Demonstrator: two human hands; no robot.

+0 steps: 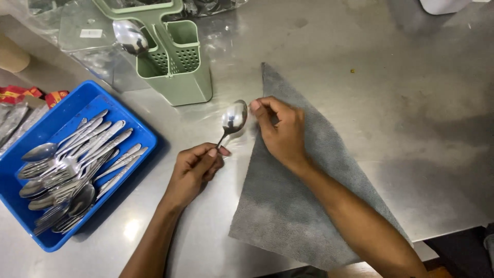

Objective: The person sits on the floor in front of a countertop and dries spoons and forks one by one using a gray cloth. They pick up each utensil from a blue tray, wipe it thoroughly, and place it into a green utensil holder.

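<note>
My left hand point(195, 167) grips the handle of a steel spoon point(232, 119), with the bowl raised toward the far side. My right hand point(278, 131) rests on a grey cloth point(309, 206) spread on the steel table; its fingertips pinch the cloth's edge right beside the spoon's bowl. The cloth lies as a long triangle from the table's middle down to the near edge.
A blue tray point(128, 123) with several spoons and forks sits at the left. A green cutlery caddy point(177, 62) stands behind, one spoon point(130, 37) upright in it. Clear plastic bags lie at the far left, red packets point(20, 93) beside them.
</note>
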